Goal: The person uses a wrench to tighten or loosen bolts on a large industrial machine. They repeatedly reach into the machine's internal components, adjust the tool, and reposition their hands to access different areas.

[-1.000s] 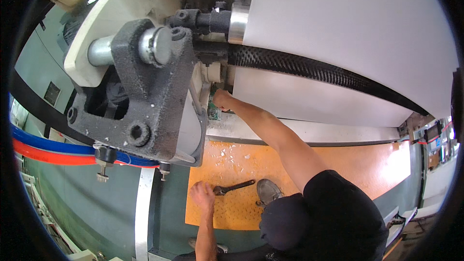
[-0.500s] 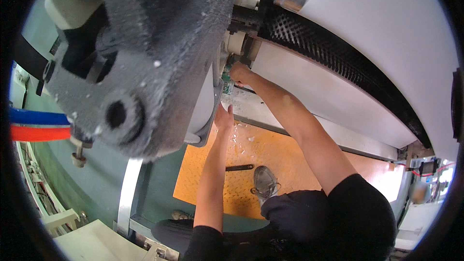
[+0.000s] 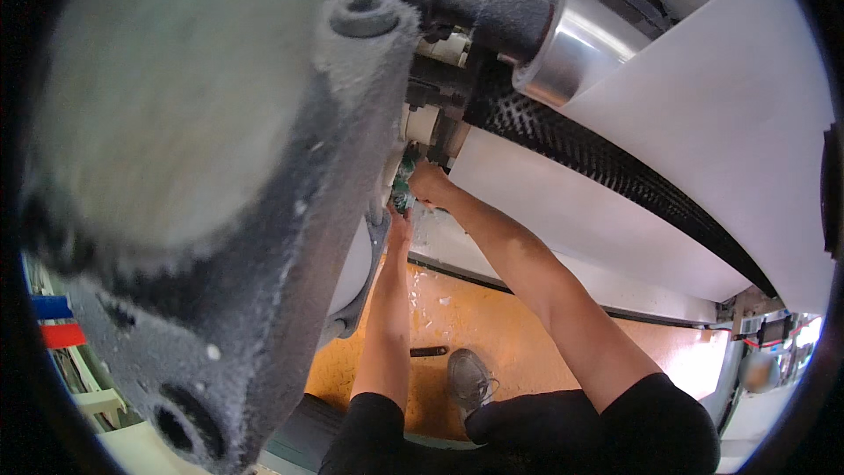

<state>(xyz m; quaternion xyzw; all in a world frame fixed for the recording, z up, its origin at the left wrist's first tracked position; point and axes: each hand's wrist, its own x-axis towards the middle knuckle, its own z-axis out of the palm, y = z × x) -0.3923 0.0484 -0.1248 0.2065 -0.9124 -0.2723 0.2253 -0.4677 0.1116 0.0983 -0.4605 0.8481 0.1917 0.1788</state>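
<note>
Deep in the narrow gap beside the machine, a small green-and-white thing point(image 3: 401, 196) shows between my two hands; its kind is too small to tell. My right hand point(image 3: 429, 183) is closed against its right side, with the fingers curled and partly hidden. From below, my left hand point(image 3: 399, 227) reaches up to its lower end, its fingertips on either side of it. The dusty grey machine bracket point(image 3: 299, 299) stands close on the left and hides part of the gap.
A bright metal roller point(image 3: 576, 44) and a wide white sheet point(image 3: 703, 114) lie above my right arm. Below them curves a black textured strip point(image 3: 615, 158). On the orange floor plate point(image 3: 519, 325) are white scraps, a dark bar point(image 3: 429, 352) and my shoe point(image 3: 468, 378).
My left hand has come up from below to the green-and-white thing, where it was apart before. The view has shifted, and the grey bracket looms larger on the left.
</note>
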